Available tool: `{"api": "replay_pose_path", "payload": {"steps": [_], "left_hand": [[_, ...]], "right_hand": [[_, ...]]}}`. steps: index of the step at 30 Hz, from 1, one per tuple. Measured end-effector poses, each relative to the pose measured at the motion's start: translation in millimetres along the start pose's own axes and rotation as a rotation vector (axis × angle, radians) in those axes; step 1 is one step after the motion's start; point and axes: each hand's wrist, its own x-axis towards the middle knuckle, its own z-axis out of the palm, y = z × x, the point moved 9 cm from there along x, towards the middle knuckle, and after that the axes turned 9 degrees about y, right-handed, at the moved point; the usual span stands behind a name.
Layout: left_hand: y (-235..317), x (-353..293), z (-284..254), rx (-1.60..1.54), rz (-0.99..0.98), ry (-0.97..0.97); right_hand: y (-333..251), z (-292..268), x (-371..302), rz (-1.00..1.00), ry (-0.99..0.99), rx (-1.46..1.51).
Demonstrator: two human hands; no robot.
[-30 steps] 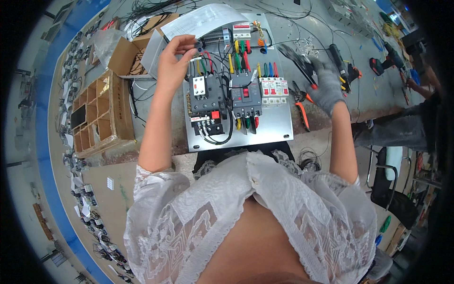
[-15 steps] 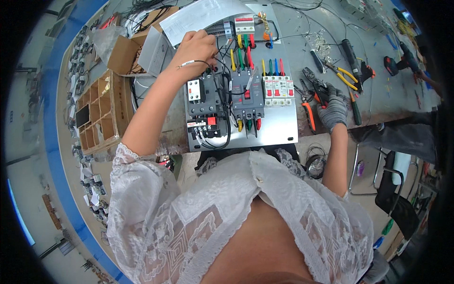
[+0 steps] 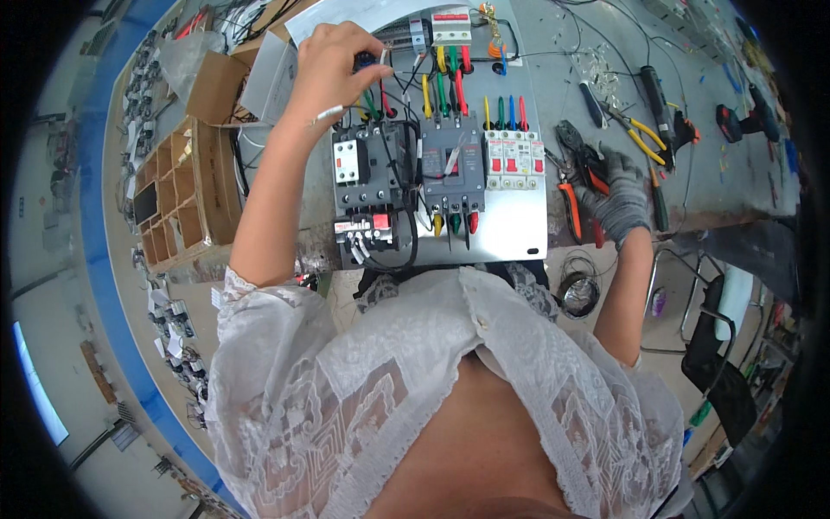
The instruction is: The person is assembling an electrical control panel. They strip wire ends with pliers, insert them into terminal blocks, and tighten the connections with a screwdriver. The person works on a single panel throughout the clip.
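Left hand (image 3: 333, 65) raised, grey panel (image 3: 519, 221), coloured wires (image 3: 450, 82)

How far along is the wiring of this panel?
Done, it seems: breakers and a contactor sit mounted on the metal panel, with coloured wires already fitted. In hand: the left hand pinches something small among black wires at the top; the gloved right hand rests on pliers. Left: loose black wires below.

Grey glove (image 3: 618, 195), white lace blouse (image 3: 389, 398), red-handled pliers (image 3: 581, 186), silver panel (image 3: 519, 221), brown cardboard box (image 3: 181, 203).
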Motion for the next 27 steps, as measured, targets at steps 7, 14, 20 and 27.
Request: {"api": "replay_pose_path", "payload": {"steps": [7,14,20,27], "left_hand": [[-8,-46,-38,-0.214,-0.35,0.21],[-5,-78,-25,-0.663,-0.672,0.085],[8,-71,-39,-0.687,-0.608,0.124],[33,-114,-83,-0.559,-0.707,0.543]], "right_hand": [[-166,-64,36,-0.282,0.14,0.639],[-266,17,63,-0.435,-0.053,0.622],[-232,43,64,-0.129,-0.309,1.228],[-231,27,44,0.004,-0.463,1.509]]}}
